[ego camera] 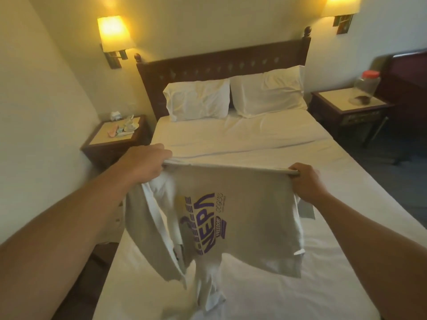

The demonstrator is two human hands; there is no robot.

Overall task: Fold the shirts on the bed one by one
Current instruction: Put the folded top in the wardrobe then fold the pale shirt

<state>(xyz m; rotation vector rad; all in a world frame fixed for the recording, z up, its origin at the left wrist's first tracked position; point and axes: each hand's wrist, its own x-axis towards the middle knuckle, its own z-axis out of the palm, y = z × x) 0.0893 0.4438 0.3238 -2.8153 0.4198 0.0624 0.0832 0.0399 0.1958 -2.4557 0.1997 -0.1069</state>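
Above the bed's [265, 144] near half, both hands up and level, a shirt [245, 218] stretched between them. Left hand [144, 166] curled tight over one end of the top edge, knuckles toward the camera. Right hand [306, 183] pinching the other end, thumb on top, fingers wrapped under. Each grip closed on cloth, edge pulled taut and straight across. Hanging down from there: pale body of the shirt, purple print [208, 225] turned sideways, letters running up and down. Left side bunched, a sleeve and folds drooping below the left wrist. Lower end trailing onto the white sheet, touching it near the bottom of the view. Beyond the hands, sheet rumpled in a long crease across the mattress. Two white pillows [233, 98] side by side against the dark headboard [221, 63]. Left of the bed, a table [115, 137] with small odds and ends, too blurred to name. Right of the bed, another table carrying a clear jar [367, 85] with a red lid. Two wall lamps [114, 34] lit, one each side of the headboard.
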